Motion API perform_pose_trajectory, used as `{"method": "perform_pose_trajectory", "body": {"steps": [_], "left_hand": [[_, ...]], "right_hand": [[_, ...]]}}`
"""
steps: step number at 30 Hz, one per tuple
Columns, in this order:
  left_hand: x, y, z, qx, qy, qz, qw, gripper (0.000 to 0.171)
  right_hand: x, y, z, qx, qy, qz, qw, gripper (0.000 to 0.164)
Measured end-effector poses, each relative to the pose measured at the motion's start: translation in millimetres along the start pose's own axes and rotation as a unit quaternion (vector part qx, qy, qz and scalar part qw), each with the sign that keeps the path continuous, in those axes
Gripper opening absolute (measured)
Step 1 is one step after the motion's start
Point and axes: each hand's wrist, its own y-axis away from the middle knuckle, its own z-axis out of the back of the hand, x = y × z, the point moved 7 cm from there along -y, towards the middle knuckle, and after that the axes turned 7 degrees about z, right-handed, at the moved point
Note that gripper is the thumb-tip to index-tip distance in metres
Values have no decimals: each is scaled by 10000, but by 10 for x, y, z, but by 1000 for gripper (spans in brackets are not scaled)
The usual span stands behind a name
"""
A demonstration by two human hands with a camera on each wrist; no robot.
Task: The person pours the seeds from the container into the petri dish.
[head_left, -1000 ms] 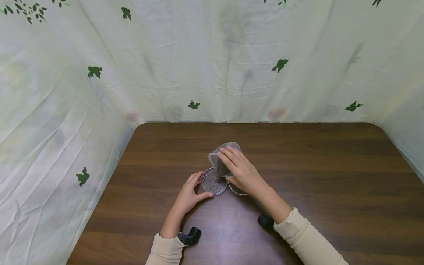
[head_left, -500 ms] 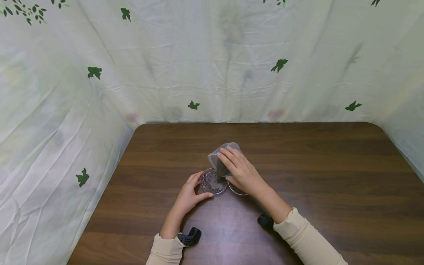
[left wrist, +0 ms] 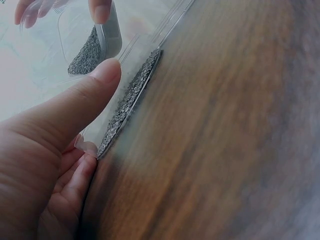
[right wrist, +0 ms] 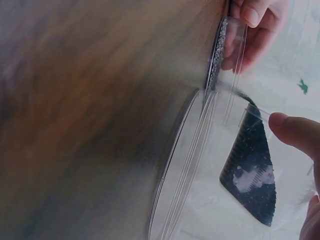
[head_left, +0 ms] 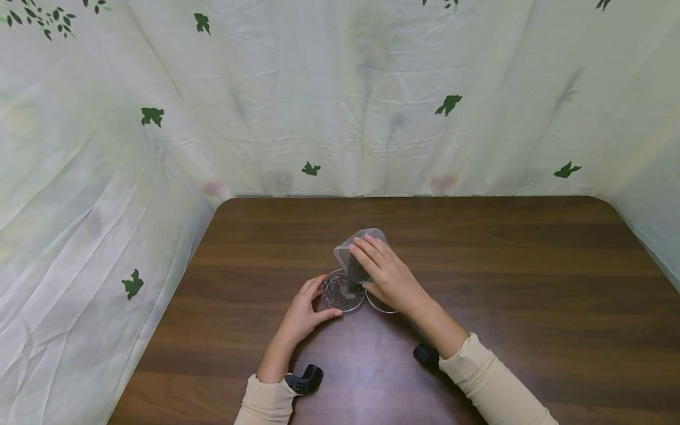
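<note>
My left hand holds a clear round petri dish on the table, thumb at its near side and fingers at its far left. My right hand grips a clear plastic box tilted over that dish. Dark grey granules lie banked inside the box, and a thin stream of them runs from its lower corner into the dish in the right wrist view. A layer of granules covers the dish's bottom in the left wrist view. Part of the box is hidden behind my right hand.
A second clear round dish stands right beside the first, partly under my right hand. The brown wooden table stretches around, with a pale curtain bearing green bird shapes behind it. Both wrists wear black devices.
The granules in the dish have grown denser and darker, covering more of its bottom. Both hands and the tilted box stay nearly in place.
</note>
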Motion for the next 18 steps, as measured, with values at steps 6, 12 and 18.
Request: {"method": "perform_pose_trajectory", "body": {"steps": [6, 12, 18], "left_hand": [[-2, -3, 1, -6, 39, -14, 10000, 79], [-2, 1, 4, -1, -36, -10, 10000, 80], [13, -3, 2, 13, -95, 40, 9999, 80]], "right_hand": [[4, -3, 1, 1, 24, 7, 10000, 91], [3, -3, 6, -11, 53, 6, 10000, 91], [2, 6, 19, -49, 16, -17, 10000, 91]]}}
